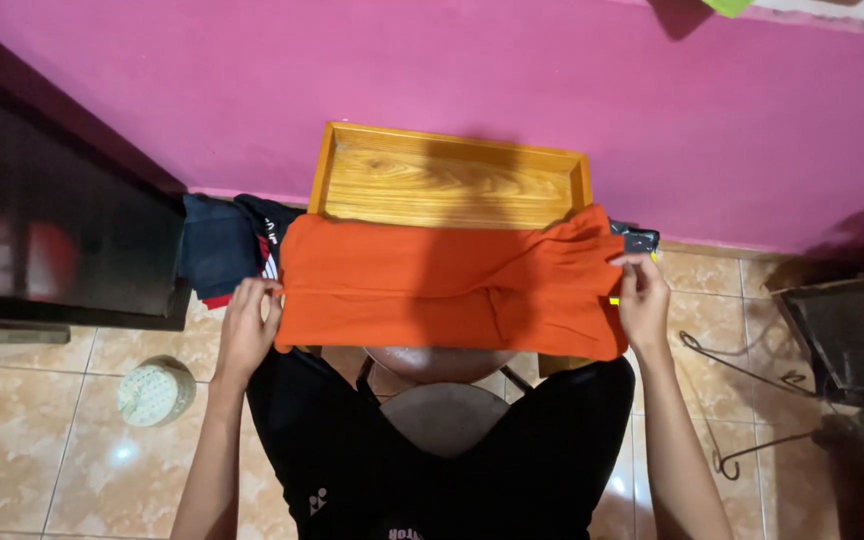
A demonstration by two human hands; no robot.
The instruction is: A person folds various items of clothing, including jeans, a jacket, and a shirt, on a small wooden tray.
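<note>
Both hands pinch an orange cloth [447, 285]: left hand [247, 330] its left edge, right hand [644, 300] its right. It lies across a wooden tray [452, 180].

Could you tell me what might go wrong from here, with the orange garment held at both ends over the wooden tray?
The orange garment is bunched near its right end, so creases may set in there if it is flattened. Its near edge overhangs the wooden tray toward the person's lap; if the left hand or right hand loosens its grip, it might slide off. The dark clothes lie close by the left end and could get caught up.
</note>
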